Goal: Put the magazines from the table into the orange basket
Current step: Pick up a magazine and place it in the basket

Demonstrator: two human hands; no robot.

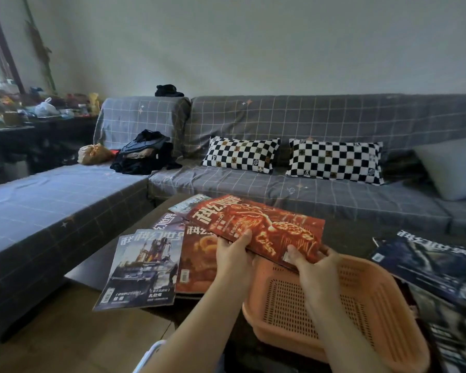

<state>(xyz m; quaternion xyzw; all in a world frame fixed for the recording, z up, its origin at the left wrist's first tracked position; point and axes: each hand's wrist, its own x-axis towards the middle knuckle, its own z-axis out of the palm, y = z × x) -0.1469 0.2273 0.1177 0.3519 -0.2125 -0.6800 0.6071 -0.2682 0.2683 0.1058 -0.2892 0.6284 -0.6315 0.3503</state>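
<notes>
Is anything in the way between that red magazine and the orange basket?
Nothing visible. Both hands, left hand and right hand, hold the red magazine just above the far rim of the orange basket, whose inside looks empty.

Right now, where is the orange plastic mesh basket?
In the head view the orange plastic mesh basket sits low and right on the dark table, under the red magazine both hands hold, with blue magazines on its right.
</notes>
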